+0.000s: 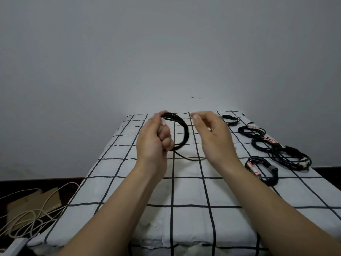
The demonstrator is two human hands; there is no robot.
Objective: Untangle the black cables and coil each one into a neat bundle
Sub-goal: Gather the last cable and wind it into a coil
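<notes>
A bare grey wall (166,52) rises behind a counter (188,189) draped in a white cloth with a black grid. The counter runs from the near edge of the view away toward the wall.

On the dark floor at far left, a tangle of pale cords (27,217) lies over a flat tan piece of cardboard (36,200), well apart from the work.

Above the far half of the counter, the person's left hand (153,137) is raised off the cloth, its fingers curled tight around one side of a black cable (184,130) wound into a round coil of several turns. The coil stands nearly upright and juts out to the right of the fist. A white end piece with red marks (163,124) shows between the fingers. From the bottom of the coil a single loose tail (190,158) drops to the cloth and trails right, passing out of sight behind the right wrist.

The right hand (214,135) hovers just beside the coil without touching it. Its fingers are loosely bent, slightly blurred, and nothing shows in their grasp.

Along the counter's right edge, five black bundles lie flat in a line:
- a small one (230,120) nearest the wall
- a second (251,131), then a third (263,145)
- a larger, looser one (291,157)
- the nearest (265,170), which carries white and red tags and a grey collar.
</notes>
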